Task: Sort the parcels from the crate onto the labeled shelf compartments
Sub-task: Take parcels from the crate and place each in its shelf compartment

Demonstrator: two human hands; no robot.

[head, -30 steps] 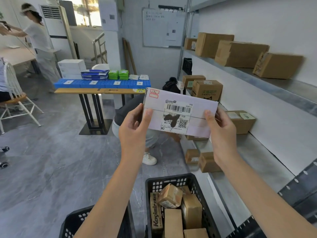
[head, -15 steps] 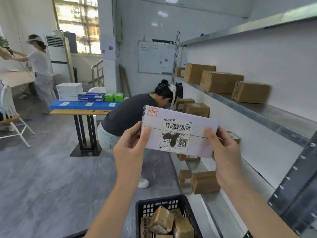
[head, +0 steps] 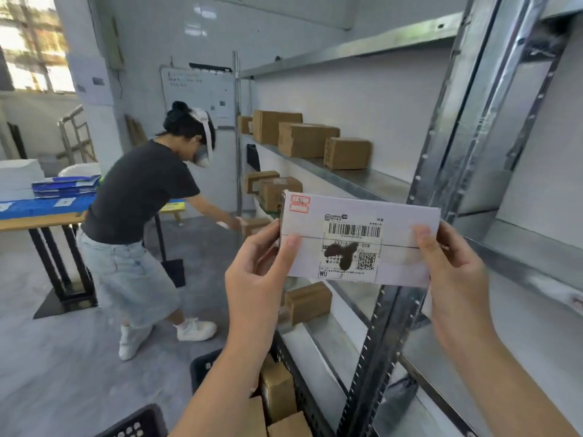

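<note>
Compared with a moment ago, the black crate [head: 205, 367] has slipped nearly out of view below, brown boxes showing inside it. Above it, the left hand [head: 255, 279] and right hand [head: 454, 269] each pinch a short end of the white parcel [head: 400, 222], thumbs on the labelled front. It hangs in the air before the shelf upright [head: 388, 326], now close behind. It looks light, flat and fairly stiff, so the two ends seem a sound hold. Farther off, cardboard boxes [head: 307, 139] line the shelves, and another person [head: 135, 197] reaches toward a lower shelf.
</note>
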